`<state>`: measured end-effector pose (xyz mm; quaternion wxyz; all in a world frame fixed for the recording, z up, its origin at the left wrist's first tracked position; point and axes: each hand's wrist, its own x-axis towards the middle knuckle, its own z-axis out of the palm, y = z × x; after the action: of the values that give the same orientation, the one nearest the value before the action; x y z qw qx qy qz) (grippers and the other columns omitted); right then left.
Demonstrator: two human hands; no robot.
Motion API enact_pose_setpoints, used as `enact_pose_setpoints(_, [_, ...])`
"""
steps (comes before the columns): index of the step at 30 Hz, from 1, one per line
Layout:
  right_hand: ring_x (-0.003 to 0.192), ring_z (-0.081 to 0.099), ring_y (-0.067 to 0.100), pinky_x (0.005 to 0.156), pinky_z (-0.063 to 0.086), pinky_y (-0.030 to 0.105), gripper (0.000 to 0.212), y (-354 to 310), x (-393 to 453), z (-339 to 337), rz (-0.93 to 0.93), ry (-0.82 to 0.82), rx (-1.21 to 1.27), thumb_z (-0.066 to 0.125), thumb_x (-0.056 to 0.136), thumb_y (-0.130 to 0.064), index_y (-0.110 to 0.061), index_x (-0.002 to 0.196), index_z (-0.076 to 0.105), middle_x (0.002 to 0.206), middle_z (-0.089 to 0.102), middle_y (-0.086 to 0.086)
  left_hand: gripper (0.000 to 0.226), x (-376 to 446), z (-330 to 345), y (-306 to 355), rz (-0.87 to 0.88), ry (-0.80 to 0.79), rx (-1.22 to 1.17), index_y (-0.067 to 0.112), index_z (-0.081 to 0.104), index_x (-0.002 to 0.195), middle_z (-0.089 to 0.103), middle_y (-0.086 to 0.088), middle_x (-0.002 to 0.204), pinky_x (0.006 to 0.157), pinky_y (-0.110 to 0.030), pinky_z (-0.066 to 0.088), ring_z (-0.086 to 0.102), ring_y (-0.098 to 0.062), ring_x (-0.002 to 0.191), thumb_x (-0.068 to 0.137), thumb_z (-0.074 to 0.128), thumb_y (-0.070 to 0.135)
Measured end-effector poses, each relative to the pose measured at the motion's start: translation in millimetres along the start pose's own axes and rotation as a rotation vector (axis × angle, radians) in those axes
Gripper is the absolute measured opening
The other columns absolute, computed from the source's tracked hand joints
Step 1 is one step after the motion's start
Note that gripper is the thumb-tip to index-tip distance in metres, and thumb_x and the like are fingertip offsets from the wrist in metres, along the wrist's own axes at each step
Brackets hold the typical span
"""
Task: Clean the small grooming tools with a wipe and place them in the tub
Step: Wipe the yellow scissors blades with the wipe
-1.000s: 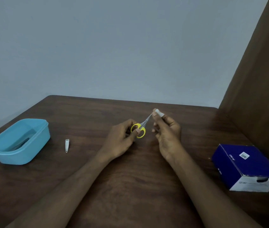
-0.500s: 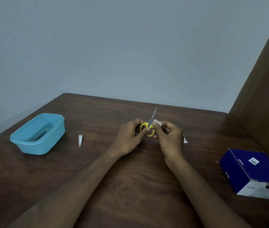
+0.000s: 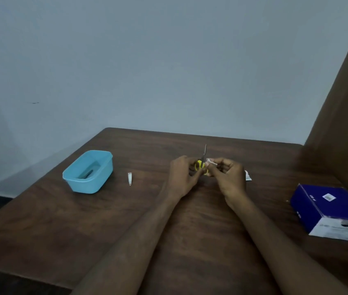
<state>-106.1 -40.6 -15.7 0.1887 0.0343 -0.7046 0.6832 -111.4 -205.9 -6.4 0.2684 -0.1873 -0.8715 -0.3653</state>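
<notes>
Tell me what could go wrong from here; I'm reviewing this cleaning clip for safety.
The scissors point blades-up between both hands, so the right hand rubbing the wipe near the yellow handles could slip onto an edge. The left hand grips only the handle loops, so the scissors may twist or drop. The nail clipper lies loose between the hands and the tub; carrying the scissors over could knock it.
</notes>
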Motion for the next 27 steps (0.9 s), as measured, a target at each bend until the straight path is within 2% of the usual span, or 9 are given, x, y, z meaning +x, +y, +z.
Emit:
enact_pose_setpoints(5, [0.079, 0.076, 0.016, 0.078, 0.060, 0.036, 0.006, 3, 5, 1, 0.074, 0.041, 0.112, 0.082, 0.091, -0.007, -0.010, 0.096, 0.080, 0.085, 0.082, 0.006, 0.028, -3, 0, 0, -0.042, 0.043, -0.033, 0.006, 0.075, 0.119, 0.077, -0.010, 0.099, 0.084, -0.035, 0.060, 0.075, -0.024, 0.090, 0.092, 0.073, 0.007])
enact_pose_setpoints(9, [0.079, 0.074, 0.009, 0.079, 0.062, 0.041, 0.011, 5, 1, 0, -0.008, 0.015, -0.138, 0.083, 0.092, -0.032, -0.021, 0.090, 0.084, 0.088, 0.082, -0.007, 0.030, -16, -15, 6, -0.135, 0.077, -0.074, 0.007, 0.074, 0.119, 0.078, -0.004, 0.101, 0.083, -0.016, 0.056, 0.076, -0.014, 0.091, 0.090, 0.075, -0.001])
enact_pose_setpoints(11, [0.084, 0.075, 0.009, 0.081, 0.063, 0.042, 0.011, 2, -2, 0, -0.057, -0.001, -0.234, 0.082, 0.093, -0.039, -0.028, 0.090, 0.084, 0.092, 0.080, -0.009, 0.026, -28, -34, 7, -0.114, 0.070, -0.059, 0.010, 0.077, 0.114, 0.078, 0.001, 0.094, 0.079, -0.013, 0.056, 0.073, -0.007, 0.084, 0.089, 0.077, 0.002])
enact_pose_setpoints(14, [0.074, 0.070, 0.006, 0.074, 0.057, 0.035, 0.005, -4, -6, -1, -0.160, -0.044, -0.353, 0.079, 0.096, -0.035, -0.034, 0.093, 0.083, 0.089, 0.071, -0.008, 0.020, -42, -73, 3, -0.152, 0.134, 0.004, 0.015, 0.081, 0.111, 0.075, 0.008, 0.086, 0.072, -0.010, 0.056, 0.068, 0.001, 0.070, 0.090, 0.080, 0.017])
enact_pose_setpoints(17, [0.076, 0.071, 0.005, 0.074, 0.057, 0.027, 0.008, -13, -22, 9, -0.233, -0.120, -0.453, 0.083, 0.092, -0.027, -0.032, 0.098, 0.085, 0.091, 0.076, -0.014, 0.018, -49, -120, -3, -0.180, 0.143, 0.086, 0.019, 0.083, 0.107, 0.075, 0.006, 0.087, 0.074, -0.024, 0.061, 0.069, -0.003, 0.068, 0.090, 0.081, 0.024])
enact_pose_setpoints(19, [0.078, 0.073, 0.003, 0.075, 0.058, 0.023, 0.010, -20, -41, 29, -0.210, -0.159, -0.417, 0.086, 0.090, -0.024, -0.033, 0.094, 0.084, 0.088, 0.079, -0.017, 0.017, -54, -151, -6, -0.206, 0.114, 0.122, 0.019, 0.083, 0.106, 0.076, 0.009, 0.084, 0.077, -0.027, 0.061, 0.070, -0.003, 0.070, 0.092, 0.079, 0.028])
enact_pose_setpoints(22, [0.066, 0.073, 0.007, 0.066, 0.057, 0.027, 0.013, -29, -67, 72, -0.111, -0.172, -0.303, 0.086, 0.090, -0.023, -0.030, 0.084, 0.078, 0.075, 0.079, -0.007, 0.023, -62, -190, -14, -0.318, 0.200, 0.123, 0.015, 0.077, 0.107, 0.075, 0.007, 0.082, 0.074, -0.017, 0.055, 0.069, -0.001, 0.071, 0.092, 0.082, 0.032])
enact_pose_setpoints(25, [0.061, 0.072, 0.012, 0.061, 0.054, 0.025, 0.014, -41, -87, 121, -0.065, -0.180, -0.201, 0.085, 0.090, -0.019, -0.025, 0.083, 0.075, 0.073, 0.077, -0.001, 0.025, -67, -226, -26, -0.420, 0.245, 0.178, 0.013, 0.075, 0.092, 0.071, 0.007, 0.077, 0.069, -0.016, 0.050, 0.063, 0.003, 0.063, 0.088, 0.087, 0.035])
enact_pose_setpoints(27, [0.061, 0.071, 0.012, 0.062, 0.056, 0.027, 0.015, -43, -98, 148, -0.041, -0.186, -0.162, 0.085, 0.090, -0.020, -0.026, 0.082, 0.075, 0.072, 0.076, -0.003, 0.026, -69, -250, -36, -0.509, 0.228, 0.210, 0.014, 0.075, 0.087, 0.072, 0.005, 0.078, 0.073, -0.020, 0.055, 0.068, -0.007, 0.068, 0.086, 0.088, 0.036])
